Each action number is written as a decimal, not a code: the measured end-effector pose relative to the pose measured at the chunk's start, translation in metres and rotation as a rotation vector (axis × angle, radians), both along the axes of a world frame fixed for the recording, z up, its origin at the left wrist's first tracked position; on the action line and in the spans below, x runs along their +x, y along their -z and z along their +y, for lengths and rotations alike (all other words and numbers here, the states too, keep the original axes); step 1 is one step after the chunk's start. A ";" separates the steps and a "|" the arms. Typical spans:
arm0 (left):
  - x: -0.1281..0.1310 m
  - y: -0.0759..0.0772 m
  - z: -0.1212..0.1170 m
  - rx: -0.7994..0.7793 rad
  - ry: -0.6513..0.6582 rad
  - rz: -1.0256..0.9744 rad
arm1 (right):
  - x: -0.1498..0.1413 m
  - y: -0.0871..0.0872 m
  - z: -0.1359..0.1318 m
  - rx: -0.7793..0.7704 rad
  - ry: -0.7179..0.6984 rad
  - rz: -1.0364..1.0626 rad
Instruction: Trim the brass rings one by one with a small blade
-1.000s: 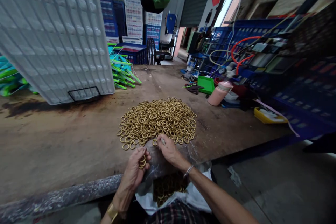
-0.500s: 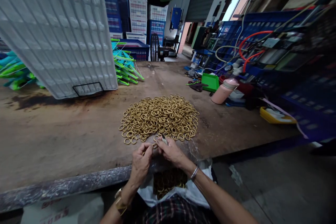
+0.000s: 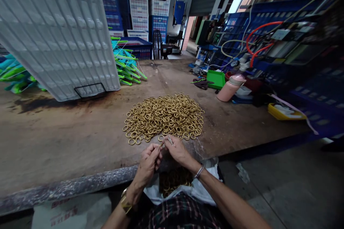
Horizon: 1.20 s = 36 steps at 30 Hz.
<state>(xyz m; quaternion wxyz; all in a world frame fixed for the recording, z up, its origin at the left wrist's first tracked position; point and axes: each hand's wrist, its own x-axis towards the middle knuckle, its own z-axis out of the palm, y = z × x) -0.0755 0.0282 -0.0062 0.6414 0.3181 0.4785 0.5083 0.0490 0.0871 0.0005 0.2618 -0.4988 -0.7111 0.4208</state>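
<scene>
My left hand [image 3: 149, 160] is closed in a pinch on a brass-coloured ring [image 3: 161, 145], held over the near edge of the worktable. Close beside it, my right hand [image 3: 176, 150] is closed around a small slim tool [image 3: 170, 139], its tip by the ring; fingers hide much of the tool, and its exact kind is unclear. Just beyond both hands lies a wide heap of similar rings [image 3: 163, 116], with a few loose ones at its front. Below my hands, an open white bag [image 3: 200, 189] on my lap contains more rings.
A large ribbed white plastic panel [image 3: 61, 35] stands at the left, with green and blue plastic pieces [image 3: 126, 66] behind it. To the right are a pink bottle [image 3: 230, 88], a green tray [image 3: 215, 78] and a yellow tray [image 3: 286, 112]. The table's front edge [image 3: 80, 184] is plastic-wrapped.
My left hand has turned slightly and moved a little right, with the ring now more edge-on. The tool in my right hand has tilted. The whole view has shifted slightly.
</scene>
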 end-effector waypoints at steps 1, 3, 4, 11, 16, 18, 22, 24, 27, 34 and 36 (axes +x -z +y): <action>0.000 0.000 0.000 0.002 -0.006 0.012 | 0.002 -0.001 -0.002 0.060 -0.024 -0.056; 0.000 0.001 0.001 0.011 -0.009 0.037 | 0.004 -0.002 -0.006 0.176 -0.127 -0.167; 0.000 0.001 0.001 0.018 -0.009 0.045 | 0.005 -0.002 -0.008 0.217 -0.182 -0.223; 0.000 -0.001 -0.001 0.010 -0.040 0.117 | 0.006 0.001 -0.015 0.322 -0.283 -0.481; 0.000 -0.004 -0.002 0.030 -0.057 0.177 | 0.005 0.003 -0.014 0.329 -0.282 -0.516; 0.000 -0.003 -0.002 0.039 -0.058 0.207 | 0.005 0.003 -0.014 0.302 -0.305 -0.531; 0.000 0.004 -0.004 0.037 -0.055 0.189 | 0.000 0.004 -0.014 0.244 -0.306 -0.609; -0.001 0.005 -0.007 0.018 -0.075 0.149 | -0.003 0.004 -0.012 0.240 -0.281 -0.643; -0.002 -0.002 -0.012 0.014 -0.075 0.080 | -0.006 0.004 -0.006 0.216 -0.233 -0.690; -0.007 -0.006 -0.009 -0.041 -0.126 -0.320 | -0.014 0.010 0.006 0.246 -0.074 -0.715; -0.010 -0.003 -0.007 -0.060 -0.155 -0.346 | -0.017 0.011 0.007 0.258 -0.055 -0.736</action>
